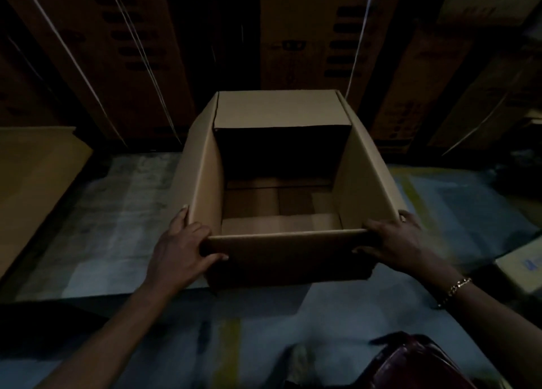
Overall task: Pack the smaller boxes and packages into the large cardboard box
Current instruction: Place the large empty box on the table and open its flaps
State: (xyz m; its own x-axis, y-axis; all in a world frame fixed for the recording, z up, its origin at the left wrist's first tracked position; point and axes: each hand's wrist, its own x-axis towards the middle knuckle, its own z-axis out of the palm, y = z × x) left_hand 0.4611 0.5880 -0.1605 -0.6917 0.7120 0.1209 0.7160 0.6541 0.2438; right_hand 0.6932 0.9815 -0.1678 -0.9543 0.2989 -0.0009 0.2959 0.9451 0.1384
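Now, your left hand [181, 242] and right hand [401, 239] each grip a near corner of the large cardboard box [287, 253] at mid-frame, fingers curled round its edges. It stands open with nothing inside, so by my judgement all the packing lies ahead. One small box [522, 268] shows at the right edge. The patterned floor [117, 212] lies beneath, and stacked cartons [308, 37] fill the dim upper frame.

Dim, underexposed view; dark, blurred edges.

1. Stacked cartons [123, 51], well beyond the fingers of the left hand [181, 242]: dark printed marks [343, 37], illegible.
2. Small box [513, 277], right of the fingers of the right hand [401, 242]: blue label [531, 264], illegible.
3. No readable text.
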